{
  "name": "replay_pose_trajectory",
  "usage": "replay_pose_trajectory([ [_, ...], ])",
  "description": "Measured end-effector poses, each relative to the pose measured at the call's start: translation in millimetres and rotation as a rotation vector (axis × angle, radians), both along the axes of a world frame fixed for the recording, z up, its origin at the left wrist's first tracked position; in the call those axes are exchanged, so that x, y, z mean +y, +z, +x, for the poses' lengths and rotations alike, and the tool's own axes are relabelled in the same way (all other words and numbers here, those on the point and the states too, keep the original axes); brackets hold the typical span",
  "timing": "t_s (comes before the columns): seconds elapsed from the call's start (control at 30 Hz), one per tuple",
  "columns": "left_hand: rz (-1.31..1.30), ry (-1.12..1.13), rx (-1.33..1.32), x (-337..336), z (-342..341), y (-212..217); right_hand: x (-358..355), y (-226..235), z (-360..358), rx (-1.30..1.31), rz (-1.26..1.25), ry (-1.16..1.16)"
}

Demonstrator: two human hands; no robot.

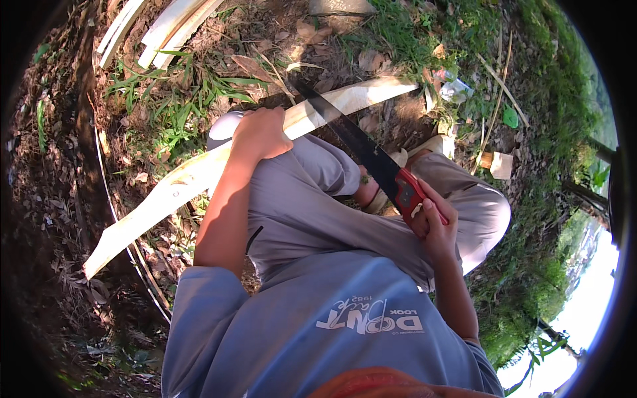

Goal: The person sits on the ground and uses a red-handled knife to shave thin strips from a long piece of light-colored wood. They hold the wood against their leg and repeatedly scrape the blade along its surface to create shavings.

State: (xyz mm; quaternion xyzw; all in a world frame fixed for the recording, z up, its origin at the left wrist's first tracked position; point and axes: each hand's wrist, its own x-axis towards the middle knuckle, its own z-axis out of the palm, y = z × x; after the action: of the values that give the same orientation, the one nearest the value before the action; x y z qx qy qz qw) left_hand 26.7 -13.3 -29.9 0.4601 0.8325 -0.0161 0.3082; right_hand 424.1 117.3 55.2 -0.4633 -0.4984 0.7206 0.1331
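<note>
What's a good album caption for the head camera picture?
Left hand on a long pale plank, right hand holding a red-handled saw with its blade across the wood.

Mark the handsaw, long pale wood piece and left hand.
Handsaw (pixel 361 144): head view, middle of the dark blade.
Left hand (pixel 262 132): head view, back of the hand.
Long pale wood piece (pixel 199 172): head view, bare face left of that hand.

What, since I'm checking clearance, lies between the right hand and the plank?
The head view shows the saw: its red handle in the right hand, its dark blade crossing the plank. A foot shows beside the blade.
</note>
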Motion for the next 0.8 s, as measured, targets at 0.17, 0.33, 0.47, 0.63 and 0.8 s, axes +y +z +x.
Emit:
replay_pose_trajectory([
  [0.17,-0.015,0.002,-0.014,6.1,0.5,3.5,-8.3,35.4,-4.9,-0.108,0.275,0.053],
  [0.33,-0.038,0.018,0.02,13.1,5.2,7.1,-6.3,9.5,-42.0,-0.075,0.44,0.081],
  [0.47,-0.054,-0.023,0.055,15.6,5.9,7.4,-8.0,-6.5,-45.1,-0.05,0.379,0.121],
  [0.63,-0.122,-0.019,0.075,23.9,11.2,14.1,-2.2,-1.7,-47.7,0.011,0.436,0.172],
  [0.8,-0.14,-0.026,0.102,25.9,14.8,8.6,8.6,4.4,-42.5,0.039,0.319,0.191],
])
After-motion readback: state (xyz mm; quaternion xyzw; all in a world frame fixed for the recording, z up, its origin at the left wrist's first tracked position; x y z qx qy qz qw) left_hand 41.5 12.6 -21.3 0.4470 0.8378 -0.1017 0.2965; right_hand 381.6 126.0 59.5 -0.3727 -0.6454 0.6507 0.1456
